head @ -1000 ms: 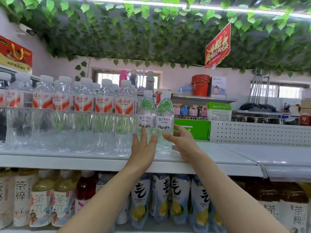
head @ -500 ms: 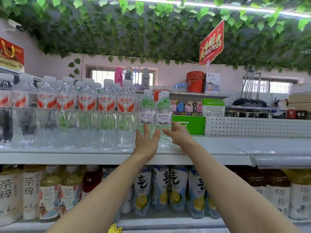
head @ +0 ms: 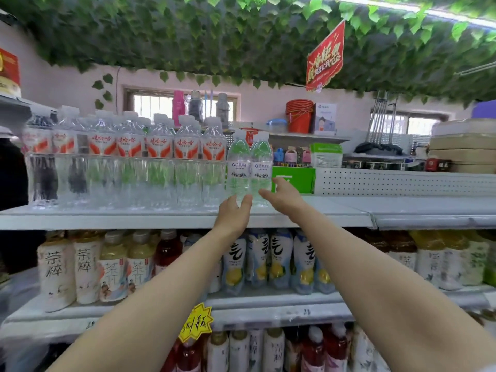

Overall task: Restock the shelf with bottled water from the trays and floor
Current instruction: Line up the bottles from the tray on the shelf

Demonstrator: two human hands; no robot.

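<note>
Two small blue-label bottles [head: 238, 167] stand upright and touching on the top shelf [head: 161, 218], at the right end of the red-label row [head: 128, 157], with a green box [head: 294, 179] behind them. Both hands are apart with straight fingers and grip nothing. The left hand [head: 234, 212] lies at the foot of the left bottle, and the right hand [head: 284, 196] reaches toward the base of the right one. Whether the fingertips touch cannot be told.

The step looks like setting this pair in line with the row. The next move likely calls for drawing the hands off without knocking the light bottles. More water must then come from the trays or floor, which are out of view. The bare shelf to the right has room.
</note>
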